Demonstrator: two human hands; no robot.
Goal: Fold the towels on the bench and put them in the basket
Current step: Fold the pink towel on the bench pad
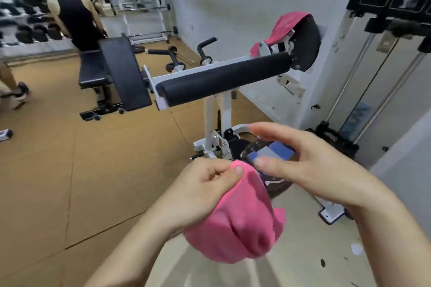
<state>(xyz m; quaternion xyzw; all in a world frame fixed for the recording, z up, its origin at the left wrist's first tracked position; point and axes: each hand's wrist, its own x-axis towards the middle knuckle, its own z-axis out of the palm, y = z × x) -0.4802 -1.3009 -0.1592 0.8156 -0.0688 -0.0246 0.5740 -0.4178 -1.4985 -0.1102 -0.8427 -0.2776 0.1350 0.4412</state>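
Towels | left hand (pixel 205 190) grip pinched on pink towel (pixel 238 223), just beside basket (pixel 276 184) | right hand (pixel 310 165) grip apart, fingers straight, above basket | second pink towel (pixel 288 27) draped on desk (pixel 306 42) beyond basket

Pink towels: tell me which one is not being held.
The draped pink towel at the upper right, hanging over the machine's black pad, untouched. The bunched pink towel in the foreground is pinched by the left hand.
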